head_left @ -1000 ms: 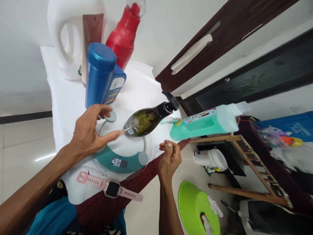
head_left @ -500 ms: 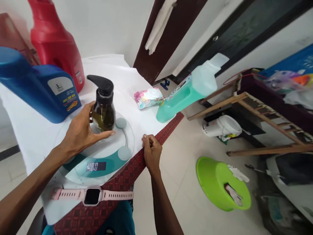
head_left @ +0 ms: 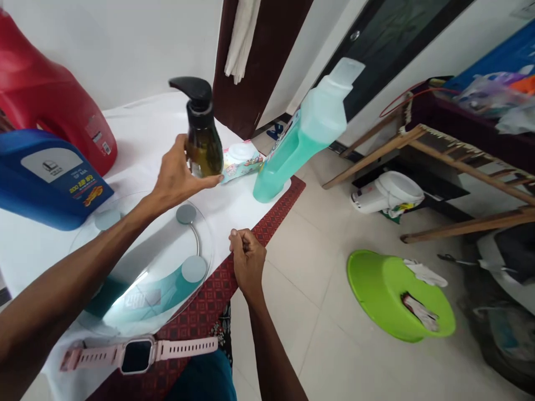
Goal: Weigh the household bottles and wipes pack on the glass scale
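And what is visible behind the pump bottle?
Behind the pump bottle, white cloth shows, with a colourful packet rightward. The bottle and the left hand cover the rest.

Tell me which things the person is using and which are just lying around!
Being used:
- dark pump bottle, held in the left hand
- probably the glass scale, under the left forearm

Probably just lying around:
- pink watch
- green tub
- white bucket

White wall [head_left: 142,50] at the back; pale tiled floor [head_left: 326,340] running below; dark brown panel [head_left: 270,55] beside the wall; wooden frame [head_left: 463,227] at right.
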Demonstrator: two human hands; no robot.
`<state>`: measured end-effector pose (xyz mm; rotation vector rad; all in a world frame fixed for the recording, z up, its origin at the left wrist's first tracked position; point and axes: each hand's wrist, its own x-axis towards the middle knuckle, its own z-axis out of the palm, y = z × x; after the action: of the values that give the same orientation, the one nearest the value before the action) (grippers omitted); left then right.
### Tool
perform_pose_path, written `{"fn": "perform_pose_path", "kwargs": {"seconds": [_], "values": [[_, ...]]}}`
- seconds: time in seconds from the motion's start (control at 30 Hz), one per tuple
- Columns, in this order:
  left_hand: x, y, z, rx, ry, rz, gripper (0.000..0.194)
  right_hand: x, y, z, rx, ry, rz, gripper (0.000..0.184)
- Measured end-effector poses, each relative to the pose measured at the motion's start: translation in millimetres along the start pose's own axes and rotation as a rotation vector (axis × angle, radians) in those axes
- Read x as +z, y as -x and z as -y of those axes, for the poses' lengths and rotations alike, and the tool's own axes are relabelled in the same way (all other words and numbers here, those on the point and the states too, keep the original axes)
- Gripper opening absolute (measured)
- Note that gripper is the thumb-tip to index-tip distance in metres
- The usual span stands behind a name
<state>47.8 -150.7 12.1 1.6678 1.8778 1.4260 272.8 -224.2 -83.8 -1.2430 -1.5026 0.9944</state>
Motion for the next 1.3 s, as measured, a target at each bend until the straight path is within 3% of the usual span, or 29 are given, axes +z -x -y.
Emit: {"fn": "perform_pose_path", "kwargs": {"seconds": [0.1, 0.23, 0.63, 0.73, 0.83, 0.9, 0.93, 1.03, 1.07, 1.13, 1.2, 1.23, 1.3], "values": [[32.8, -23.6, 5.7, -0.051, -0.049, 0.016, 0.077, -0.1, 0.0, 0.0, -0.002, -0.036, -0.013, 0.048], [53.5, -37.9, 6.0, -0.097, -0.121, 0.074, 0.072, -1.4, 0.2, 1.1, 0.001, -0.048, -0.028, 0.046], [61.4, -52.8, 41.2, -0.074, -0.1, 0.161, 0.077, -4.5, 1.7, -7.3, 0.017, 0.009, -0.068, 0.047], [66.0, -51.6, 51.4, -0.05, -0.046, 0.204, 0.09, -4.9, 2.3, -7.2, 0.003, 0.041, -0.081, 0.047], [60.8, -38.6, 53.5, -0.058, -0.02, 0.228, 0.117, -5.0, 2.0, -5.3, -0.021, 0.05, -0.092, 0.048], [42.8, -17.6, 43.9, 0.006, 0.001, 0.198, 0.117, -5.2, 2.1, -4.2, -0.029, 0.059, -0.1, 0.049], [28.0, -3.5, 35.8, 0.067, 0.015, 0.17, 0.107, -5.4, 2.2, -4.0, -0.027, 0.065, -0.101, 0.05], [-37.2, 45.6, 7.3, 0.239, -0.004, 0.053, 0.067, -5.3, 2.4, -4.7, -0.011, 0.074, -0.095, 0.05], [-62.3, 61.3, 0.0, 0.264, -0.048, -0.046, 0.056, -5.0, 2.4, -5.0, -0.003, 0.072, -0.097, 0.049], [-108.7, 87.6, -5.9, 0.237, -0.218, -0.273, 0.041, -4.1, 2.1, -5.2, 0.007, 0.067, -0.111, 0.048], [-141.8, 106.3, 1.2, 0.17, -0.356, -0.531, 0.038, -3.2, 1.7, -4.6, 0.004, 0.069, -0.119, 0.047], [-151.7, 113.2, 8.4, 0.118, -0.403, -0.612, 0.041, -2.9, 1.6, -4.2, -0.002, 0.071, -0.115, 0.047], [-159.0, 123.2, 25.2, 0.016, -0.455, -0.665, 0.056, -2.6, 1.6, -3.5, -0.011, 0.075, -0.104, 0.047]]}}
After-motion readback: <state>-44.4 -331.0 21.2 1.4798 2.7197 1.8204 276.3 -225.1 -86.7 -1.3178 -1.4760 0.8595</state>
